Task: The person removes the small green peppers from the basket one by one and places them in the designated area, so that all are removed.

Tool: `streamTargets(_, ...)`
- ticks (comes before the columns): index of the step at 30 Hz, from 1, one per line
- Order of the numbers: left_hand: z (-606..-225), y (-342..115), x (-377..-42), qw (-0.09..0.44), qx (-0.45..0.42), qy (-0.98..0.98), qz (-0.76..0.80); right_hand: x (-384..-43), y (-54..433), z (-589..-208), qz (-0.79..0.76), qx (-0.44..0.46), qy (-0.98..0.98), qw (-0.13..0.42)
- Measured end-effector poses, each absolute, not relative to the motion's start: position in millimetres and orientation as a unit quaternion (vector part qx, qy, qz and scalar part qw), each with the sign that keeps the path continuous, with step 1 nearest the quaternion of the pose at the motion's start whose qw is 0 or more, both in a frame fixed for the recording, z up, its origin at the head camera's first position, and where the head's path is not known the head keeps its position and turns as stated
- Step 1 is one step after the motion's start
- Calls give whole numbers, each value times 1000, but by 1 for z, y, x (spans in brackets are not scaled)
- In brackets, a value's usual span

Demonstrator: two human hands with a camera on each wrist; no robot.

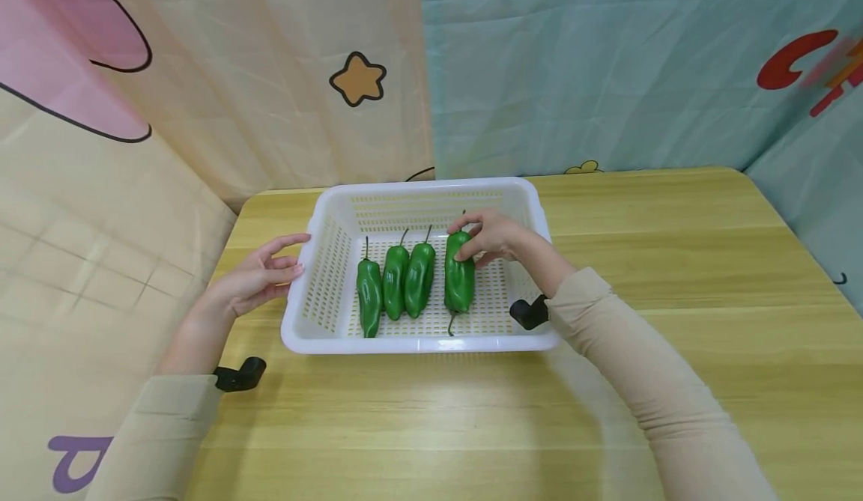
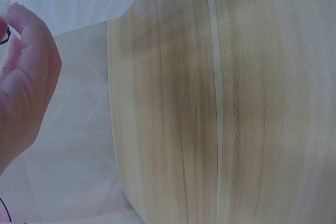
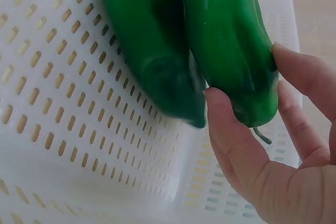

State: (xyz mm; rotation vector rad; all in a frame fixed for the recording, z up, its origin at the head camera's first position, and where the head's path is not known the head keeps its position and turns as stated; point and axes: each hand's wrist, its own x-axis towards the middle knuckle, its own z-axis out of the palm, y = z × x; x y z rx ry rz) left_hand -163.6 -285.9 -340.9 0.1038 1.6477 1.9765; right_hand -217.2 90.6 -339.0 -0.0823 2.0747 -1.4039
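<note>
White perforated plastic forms the basket [image 1: 418, 346] standing near the far edge of the wood-grain table [image 1: 404, 426] in the head view. Inside, the left pepper [image 1: 369, 299], the second pepper [image 1: 395, 284] and the third pepper [image 1: 419, 280], all long, glossy and green, lie roughly side by side with stems pointing away from the person, no hand on them. The right hand [image 1: 495, 235] reaches in over the right wall, wrist bent down, and pinches the gripped pepper [image 1: 460, 276] towards the basket's right side. Judging by this, three peppers are arranged in a row and the right-hand end is being dealt with; how many more adjustments remain cannot be told. The left hand [image 1: 259, 276] meets the left rim from outside, fingers loosely spread, probably steadying it.

From the left wrist, fingers bend gently at the basket's wall, with no pepper in view.

From the right wrist, thumb and fingers close narrowly on opposite sides of the gripped pepper near its stem end. Another pepper [image 3: 152, 51] lies just beside it, pointed tip towards the hand; whether the gripped one is lifted is unclear.
</note>
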Motion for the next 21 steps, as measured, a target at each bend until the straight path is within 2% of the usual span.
streamTargets(21,-341,-285,-163,276,42,622,731,-220,106,-312,-563,-54,768,299)
